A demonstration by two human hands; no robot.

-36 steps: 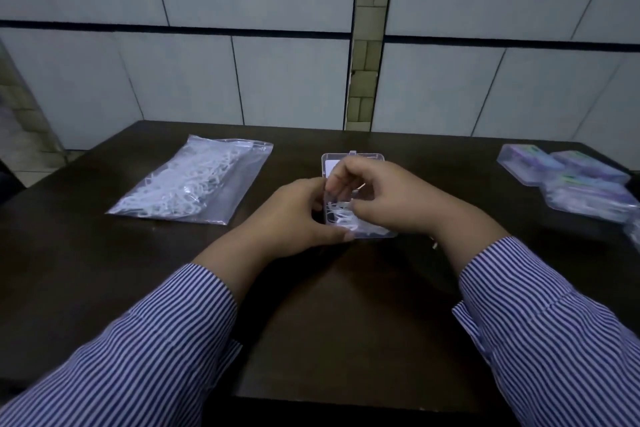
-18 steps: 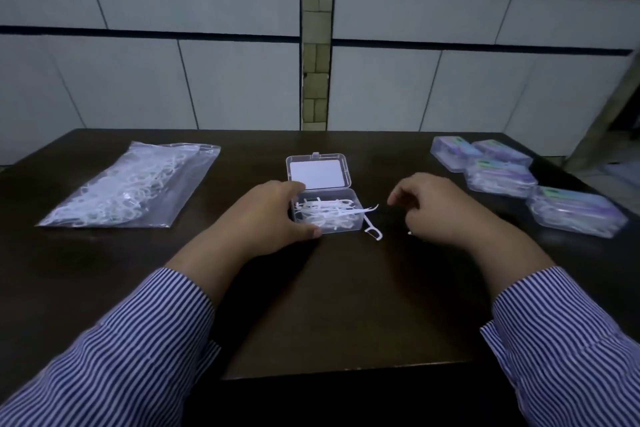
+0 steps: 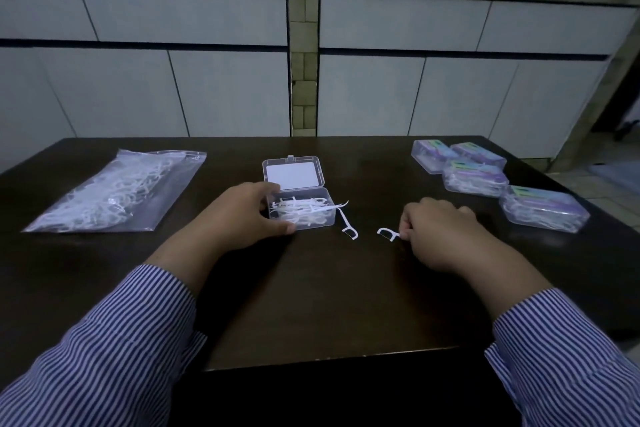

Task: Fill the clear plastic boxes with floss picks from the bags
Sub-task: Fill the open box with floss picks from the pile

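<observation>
Dark desk (image 3: 311, 305) under pale wall panels carries the open clear box (image 3: 300, 211), steadied by the left hand (image 3: 247, 217) with fingers curled round its near-left corner. At the box's 4 o'clock, 1 loose floss pick (image 3: 347, 225) lies with its long axis running 11 to 5. The right hand (image 3: 441, 236), the nearer one, sits at that pick's 3 o'clock, fingers clamped on another floss pick (image 3: 387, 233).

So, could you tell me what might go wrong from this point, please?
1. Picks poking over the right rim of the open box could stop the lid closing, or spill out.
2. The loose pick on the table may get overlooked.
3. The right hand pinches its pick only by one end; it might slip.
</observation>
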